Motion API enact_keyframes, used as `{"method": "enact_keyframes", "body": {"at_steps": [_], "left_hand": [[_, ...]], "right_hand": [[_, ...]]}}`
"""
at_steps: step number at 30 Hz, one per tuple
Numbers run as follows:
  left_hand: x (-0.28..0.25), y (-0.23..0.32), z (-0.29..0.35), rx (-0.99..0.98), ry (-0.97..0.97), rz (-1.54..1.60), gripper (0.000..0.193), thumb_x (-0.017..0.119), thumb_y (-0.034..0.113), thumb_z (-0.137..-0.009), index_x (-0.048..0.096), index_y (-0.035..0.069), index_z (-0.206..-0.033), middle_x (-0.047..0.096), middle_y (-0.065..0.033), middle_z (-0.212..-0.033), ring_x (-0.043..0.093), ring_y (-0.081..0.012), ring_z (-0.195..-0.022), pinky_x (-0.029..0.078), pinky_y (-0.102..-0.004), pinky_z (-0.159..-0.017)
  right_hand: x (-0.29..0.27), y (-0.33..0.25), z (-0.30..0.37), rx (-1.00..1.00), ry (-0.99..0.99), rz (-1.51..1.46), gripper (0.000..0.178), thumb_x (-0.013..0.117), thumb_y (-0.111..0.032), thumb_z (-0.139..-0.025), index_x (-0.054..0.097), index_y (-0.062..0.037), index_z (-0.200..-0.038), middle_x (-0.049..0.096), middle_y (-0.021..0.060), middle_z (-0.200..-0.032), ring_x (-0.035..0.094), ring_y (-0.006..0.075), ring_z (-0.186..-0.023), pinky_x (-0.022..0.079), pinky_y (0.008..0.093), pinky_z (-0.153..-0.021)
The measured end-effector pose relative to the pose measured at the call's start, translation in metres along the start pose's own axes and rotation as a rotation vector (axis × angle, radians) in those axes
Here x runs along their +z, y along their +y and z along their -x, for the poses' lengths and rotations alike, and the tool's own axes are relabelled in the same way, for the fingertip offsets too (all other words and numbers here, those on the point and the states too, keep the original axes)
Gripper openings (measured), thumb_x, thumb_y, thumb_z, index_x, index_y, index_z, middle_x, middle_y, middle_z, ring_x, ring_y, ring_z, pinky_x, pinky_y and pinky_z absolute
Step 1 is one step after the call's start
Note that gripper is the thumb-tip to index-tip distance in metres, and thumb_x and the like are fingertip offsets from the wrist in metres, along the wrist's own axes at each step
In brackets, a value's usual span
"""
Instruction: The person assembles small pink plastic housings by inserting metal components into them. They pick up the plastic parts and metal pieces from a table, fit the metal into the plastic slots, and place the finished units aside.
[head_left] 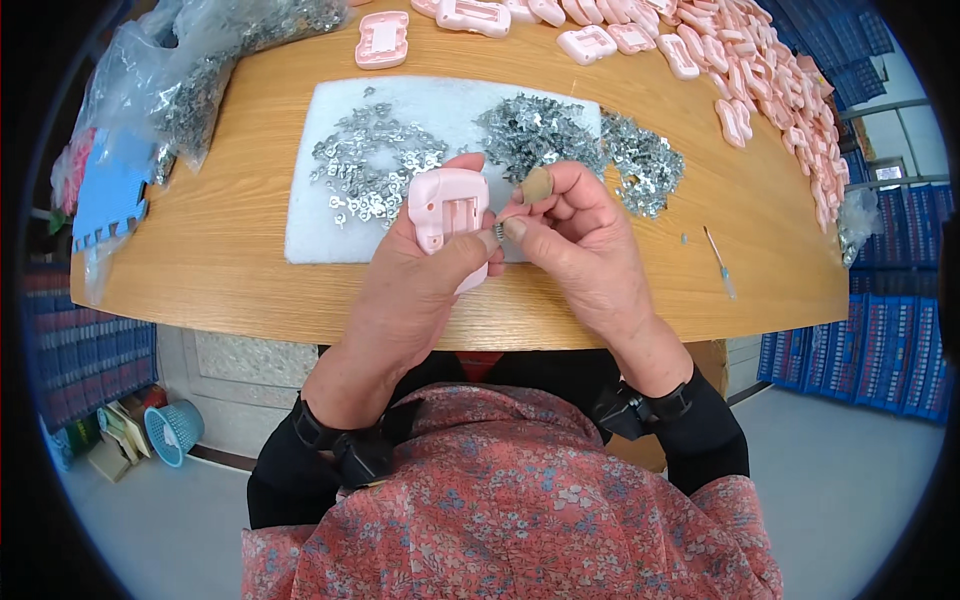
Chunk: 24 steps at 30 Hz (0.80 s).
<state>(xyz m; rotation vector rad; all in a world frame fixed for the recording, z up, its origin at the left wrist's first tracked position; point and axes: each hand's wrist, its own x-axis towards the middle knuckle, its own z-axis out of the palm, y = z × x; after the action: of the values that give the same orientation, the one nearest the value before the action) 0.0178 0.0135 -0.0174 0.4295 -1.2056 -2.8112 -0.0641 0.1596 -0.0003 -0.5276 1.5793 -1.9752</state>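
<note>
My left hand (410, 290) grips a pink plastic case (449, 208) above the near edge of the wooden table (230, 250). My right hand (575, 235) pinches a small metal clip (499, 231) at the case's right side; its index fingertip wears a tan cap. Just beyond both hands lies a white foam pad (310, 215) carrying two heaps of small metal clips, one on the left (370, 165) and one in the middle (535, 130).
A third clip heap (645, 165) sits right of the pad. Many pink cases (760, 70) lie along the far and right edge. Clear bags of clips (190, 70) and a blue foam piece (105, 195) are at left. A small screwdriver (720, 262) rests at right.
</note>
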Motion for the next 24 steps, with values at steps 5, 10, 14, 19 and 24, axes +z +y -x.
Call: {"method": "enact_keyframes", "body": {"at_steps": [5,10,14,19,24], "left_hand": [[0.000,-0.003,0.000,0.041,-0.066,-0.181,0.060,0.063,-0.001,-0.090,0.044,0.004,-0.146,0.057,-0.0024,-0.111,0.056,-0.0096,-0.091,0.049,-0.0265,-0.082],[0.009,-0.005,0.000,0.059,-0.065,-0.233,0.060,0.063,-0.002,-0.089,0.046,0.004,-0.146,0.058,-0.0012,-0.111,0.056,-0.0083,-0.094,0.049,-0.0254,-0.083],[0.014,-0.014,-0.003,0.114,-0.037,-0.249,0.061,0.062,-0.003,-0.088,0.046,0.005,-0.146,0.062,-0.0026,-0.105,0.059,-0.0098,-0.089,0.050,-0.0263,-0.080],[0.012,-0.010,-0.002,0.076,-0.088,-0.262,0.058,0.065,-0.003,-0.089,0.048,0.006,-0.144,0.058,0.0000,-0.117,0.055,-0.0078,-0.106,0.047,-0.0239,-0.092],[0.018,-0.001,0.000,0.075,-0.115,-0.392,0.053,0.063,-0.002,-0.091,0.050,0.005,-0.142,0.061,-0.0006,-0.116,0.055,-0.0073,-0.108,0.045,-0.0232,-0.093]], "right_hand": [[-0.019,-0.006,0.004,-0.063,-0.058,0.294,0.020,0.069,-0.003,-0.092,0.058,-0.0058,-0.109,0.061,-0.0030,-0.093,0.054,0.0029,-0.087,0.042,0.0193,-0.078],[-0.022,-0.011,0.008,0.028,-0.041,0.091,0.019,0.068,-0.003,-0.093,0.058,-0.0060,-0.109,0.063,-0.0021,-0.093,0.058,0.0036,-0.086,0.046,0.0196,-0.077],[-0.022,-0.003,0.011,0.028,0.005,-0.013,0.020,0.068,-0.003,-0.093,0.057,-0.0064,-0.109,0.063,-0.0011,-0.095,0.061,0.0043,-0.086,0.049,0.0200,-0.076],[-0.025,-0.001,0.014,-0.017,0.029,0.002,0.022,0.067,-0.002,-0.092,0.057,-0.0065,-0.110,0.062,-0.0018,-0.096,0.058,0.0035,-0.086,0.047,0.0196,-0.078],[-0.035,-0.008,0.015,0.003,-0.034,0.196,0.026,0.066,0.001,-0.088,0.057,-0.0065,-0.111,0.060,-0.0032,-0.094,0.054,0.0031,-0.085,0.046,0.0202,-0.079]]}}
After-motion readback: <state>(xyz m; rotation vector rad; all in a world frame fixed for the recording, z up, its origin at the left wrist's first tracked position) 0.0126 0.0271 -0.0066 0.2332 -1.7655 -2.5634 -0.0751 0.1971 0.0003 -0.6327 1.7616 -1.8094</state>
